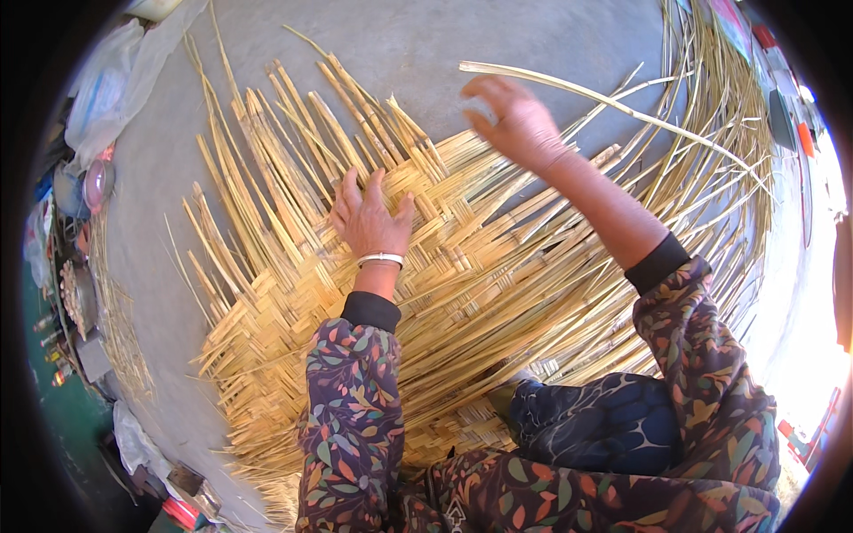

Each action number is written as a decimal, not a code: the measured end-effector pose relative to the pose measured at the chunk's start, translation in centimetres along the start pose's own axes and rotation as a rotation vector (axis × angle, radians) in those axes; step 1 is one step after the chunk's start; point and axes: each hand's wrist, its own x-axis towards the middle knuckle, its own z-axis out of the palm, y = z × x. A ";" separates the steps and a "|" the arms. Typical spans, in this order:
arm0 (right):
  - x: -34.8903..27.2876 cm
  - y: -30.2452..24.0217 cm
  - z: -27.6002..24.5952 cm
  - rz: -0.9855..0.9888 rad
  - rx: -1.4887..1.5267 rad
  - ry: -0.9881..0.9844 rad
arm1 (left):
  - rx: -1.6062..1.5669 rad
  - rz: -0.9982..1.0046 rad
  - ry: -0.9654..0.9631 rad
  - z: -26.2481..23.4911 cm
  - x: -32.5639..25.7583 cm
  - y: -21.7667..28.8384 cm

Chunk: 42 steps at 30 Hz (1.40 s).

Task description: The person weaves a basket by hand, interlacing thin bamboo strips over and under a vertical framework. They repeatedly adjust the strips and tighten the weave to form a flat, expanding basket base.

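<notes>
Partly, your own body hides the work: the near edge of the woven mat (462, 266) goes under your knee (595, 422) and your patterned sleeves, so you cannot see where it ends on that side. Your right hand (515, 120) is blurred, and its fingers are curled; it is near the thick end of a long pale strip (613, 105), but you cannot tell if the fingers really grip it. The dark rim of the lens cuts off the clutter at both sides.

Around the mat, a heap of loose thin strips (720, 151) lies on your right side, curving along the edge of the view, and it crosses over the mat's free ends there. On your left, clear plastic bags (107, 89) and small objects sit beyond the grey floor (400, 44); they are too small to name. Another thin bundle of strips lies by them.

The mat lies flat on the floor, directly in front of you. It is pale yellow, made of flat split strips crossed in a diagonal pattern, and many unwoven ends stick out like a fan at the far and left sides. Your left hand (369, 222) lies flat and open on the woven part, fingers spread, with a light bracelet (380, 259) at the wrist.
</notes>
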 end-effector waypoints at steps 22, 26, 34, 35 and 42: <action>2.2 0.2 -6.4 -0.013 -0.398 0.034 | -0.353 0.169 0.164 -1.4 -5.6 1.6; 5.4 -7.6 -8.8 -0.060 -0.149 0.191 | -0.665 0.229 -0.095 -1.9 -8.2 4.7; 4.8 -16.4 -13.2 -0.506 1.101 0.529 | -1.751 -0.233 -0.680 -11.2 -2.5 10.4; 3.4 -18.0 -13.7 -0.458 1.155 0.543 | -1.906 -0.234 -0.721 -12.7 -1.7 10.7; -2.4 -22.3 -15.2 -0.761 1.008 0.374 | -2.468 0.074 -0.581 -19.9 1.0 10.3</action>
